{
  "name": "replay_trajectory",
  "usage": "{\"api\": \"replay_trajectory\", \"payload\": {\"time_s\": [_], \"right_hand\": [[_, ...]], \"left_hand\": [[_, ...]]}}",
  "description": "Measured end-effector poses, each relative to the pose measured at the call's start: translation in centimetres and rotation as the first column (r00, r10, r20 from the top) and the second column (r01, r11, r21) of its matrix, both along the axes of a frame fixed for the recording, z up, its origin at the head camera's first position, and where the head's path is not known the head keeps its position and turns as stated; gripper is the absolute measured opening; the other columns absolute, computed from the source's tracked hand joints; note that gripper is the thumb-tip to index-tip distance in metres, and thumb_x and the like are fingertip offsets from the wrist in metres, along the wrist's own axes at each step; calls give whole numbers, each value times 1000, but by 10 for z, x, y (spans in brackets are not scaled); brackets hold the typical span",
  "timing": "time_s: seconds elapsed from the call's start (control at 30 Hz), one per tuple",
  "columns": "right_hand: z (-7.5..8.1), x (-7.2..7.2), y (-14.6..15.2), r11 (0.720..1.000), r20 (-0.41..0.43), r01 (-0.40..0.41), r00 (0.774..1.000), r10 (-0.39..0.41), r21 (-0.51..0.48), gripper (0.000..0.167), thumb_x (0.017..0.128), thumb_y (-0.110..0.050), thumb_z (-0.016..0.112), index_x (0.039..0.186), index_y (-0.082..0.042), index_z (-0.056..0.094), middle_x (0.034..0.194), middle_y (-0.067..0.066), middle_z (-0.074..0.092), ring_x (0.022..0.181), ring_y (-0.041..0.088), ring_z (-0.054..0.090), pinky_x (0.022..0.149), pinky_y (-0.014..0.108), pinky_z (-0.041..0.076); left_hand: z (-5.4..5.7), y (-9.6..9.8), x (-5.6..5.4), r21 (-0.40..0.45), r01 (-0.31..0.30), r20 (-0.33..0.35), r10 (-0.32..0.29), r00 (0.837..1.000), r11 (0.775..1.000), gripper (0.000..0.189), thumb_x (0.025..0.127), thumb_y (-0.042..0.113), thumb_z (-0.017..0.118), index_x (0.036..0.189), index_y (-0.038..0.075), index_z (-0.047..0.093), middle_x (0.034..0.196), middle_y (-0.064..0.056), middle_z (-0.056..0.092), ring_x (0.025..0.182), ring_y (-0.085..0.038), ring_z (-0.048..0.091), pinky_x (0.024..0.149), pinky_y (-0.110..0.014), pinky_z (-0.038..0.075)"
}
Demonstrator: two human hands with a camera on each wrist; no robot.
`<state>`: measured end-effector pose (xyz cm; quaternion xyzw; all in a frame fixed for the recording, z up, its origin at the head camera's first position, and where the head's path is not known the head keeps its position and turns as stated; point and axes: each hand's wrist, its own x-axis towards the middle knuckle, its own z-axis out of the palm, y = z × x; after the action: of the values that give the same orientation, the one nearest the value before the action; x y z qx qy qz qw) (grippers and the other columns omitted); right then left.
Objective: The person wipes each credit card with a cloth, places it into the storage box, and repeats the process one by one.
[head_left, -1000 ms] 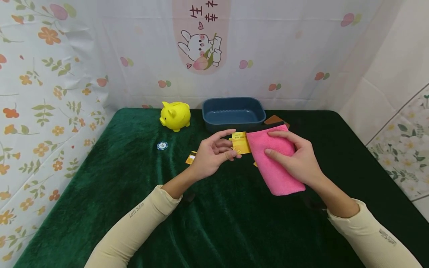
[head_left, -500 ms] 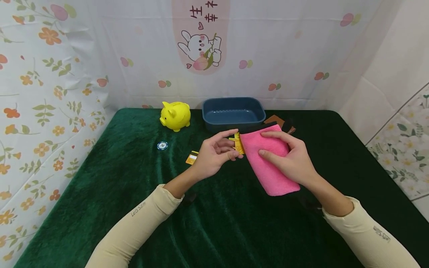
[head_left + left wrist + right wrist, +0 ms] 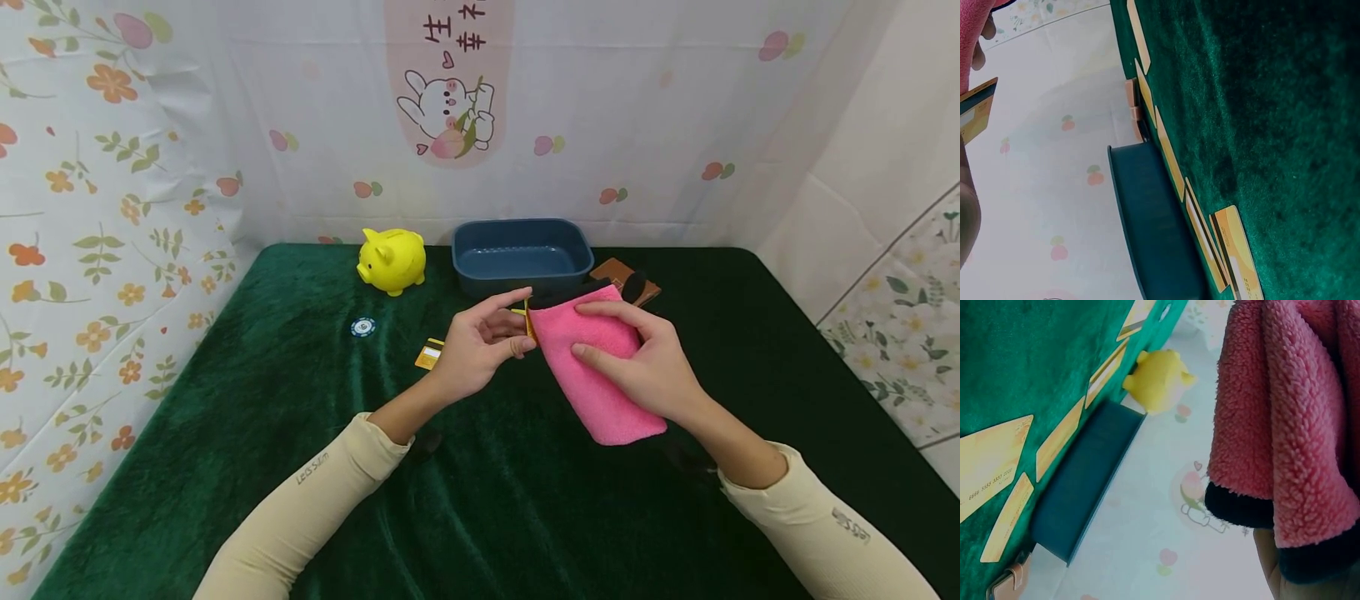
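Near the centre of the head view, my left hand [image 3: 474, 350] pinches a yellow bank card [image 3: 529, 323] between thumb and fingers. Only a narrow strip of it shows there; the left wrist view shows a dark stripe on the card [image 3: 977, 112]. My right hand [image 3: 651, 358] grips a folded pink fleece cloth [image 3: 581, 367] with a dark edging, thumb on the near face. The cloth's left edge lies against the card and hides most of it. In the right wrist view, the fleece [image 3: 1304, 425] hangs in folds and covers much of my hand.
Several cards lie on the green cloth, one bank card [image 3: 429, 353] left of my hands. Behind them stand a yellow piggy bank [image 3: 393, 262], a blue basin [image 3: 522, 286] and a brown wallet [image 3: 613, 271]. A poker chip [image 3: 363, 327] lies to the left.
My right hand has moved left with the pink cloth, which now covers most of the card. More of the brown wallet shows. My left hand stays nearly in place, still pinching the card.
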<state>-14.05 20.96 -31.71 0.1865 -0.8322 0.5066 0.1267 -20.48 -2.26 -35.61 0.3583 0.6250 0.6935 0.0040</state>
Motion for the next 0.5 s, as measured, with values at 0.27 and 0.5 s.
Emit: {"api": "replay_trajectory", "payload": {"time_s": [0.27,0.5], "right_hand": [[-4,3,0,1000,17,-22,1000,22,5,40,86,-1,73,125,-8,65,105,8,61,76,19,65,58,31,57],[-6,4,3,1000,14,-9,1000,9,19,41,86,-1,74,125,-9,65,103,4,61,76,21,64,58,31,57]], "left_hand": [[-1,-1,1,12,-20,11,20,1000,1000,56,88,-11,66,141,-3,48,110,-27,68,89,-25,71,70,-39,61],[-1,-2,2,17,-25,-7,25,1000,1000,57,88,-13,65,141,-5,46,109,-28,67,89,-32,69,75,-38,60]]}}
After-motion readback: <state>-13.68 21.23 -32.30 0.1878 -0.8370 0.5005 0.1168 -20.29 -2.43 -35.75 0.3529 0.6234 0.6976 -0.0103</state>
